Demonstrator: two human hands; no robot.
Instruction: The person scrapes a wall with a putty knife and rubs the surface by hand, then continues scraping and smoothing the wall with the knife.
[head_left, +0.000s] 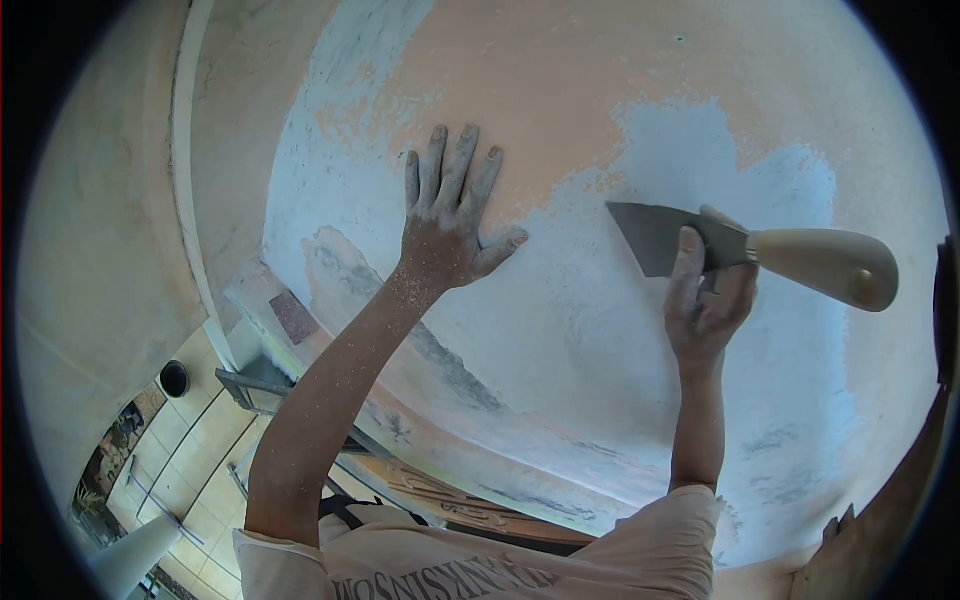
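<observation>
The wall is patchy orange and pale blue-white. The scraper lies nearly level, flat flared blade leftward, rounded handle rightward. It sits in the right hand, thumb and fingers pinching the blade, right of the spread, dusty left hand on the wall.

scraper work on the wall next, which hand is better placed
Likely the right hand: it grips the scraper where blade meets handle. The left hand is spread against the wall with no tool, so it seems better suited to bracing.
</observation>
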